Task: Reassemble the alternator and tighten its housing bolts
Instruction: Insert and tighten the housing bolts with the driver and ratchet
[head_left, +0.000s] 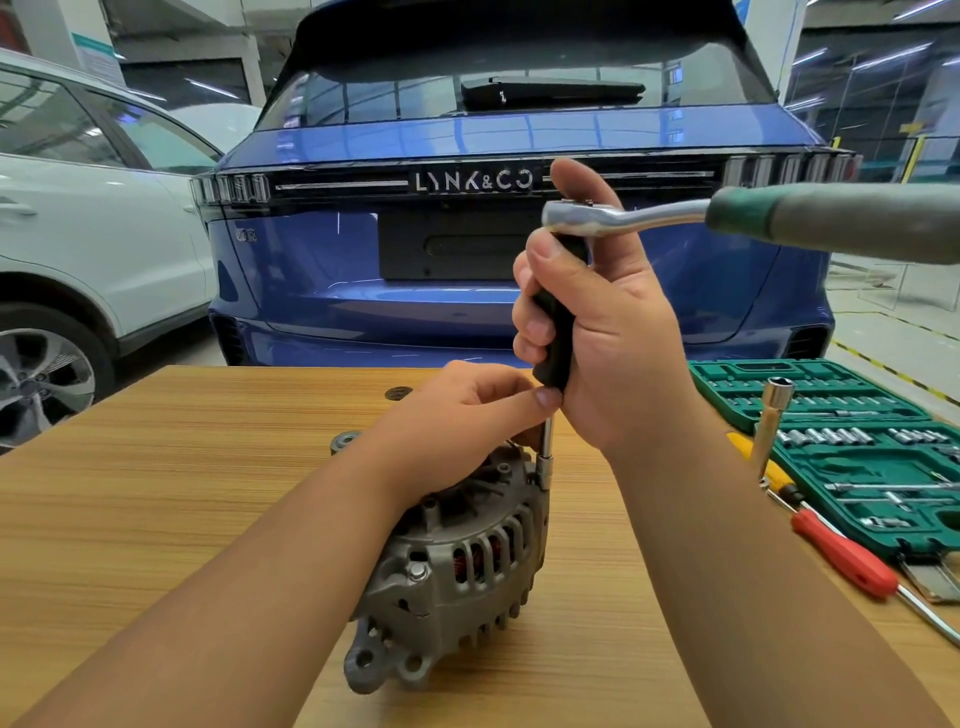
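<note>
At the far left we see a white car (78, 218) parked beyond the wooden table (156, 493), and straight ahead the tail of a blue car (363, 270).

On the table in front of us lies the alternator (452, 566), its grey ribbed housing tilted on its side with copper windings showing through the slots.

Our left hand (462, 415) rests on top of the alternator, fingers curled, the fingertips pinching the thin metal extension shaft (547, 441) just below the black handle. At the foot of that shaft a small socket (544, 470) sits at the upper right edge of the housing; the bolt beneath it is hidden.

Our right hand (597, 332) is wrapped tightly around the upright black handle (556, 322), thumb raised behind it. A chrome ratchet (613, 215) sits on top of that handle, its green-grey grip stretching away to the right.

Further right lies a red-handled screwdriver (844, 556), a yellow-handled tool (763, 460) beside it, and a long upright socket (776, 410). At the right edge an open green socket case (831, 415) holds rows of sockets.
</note>
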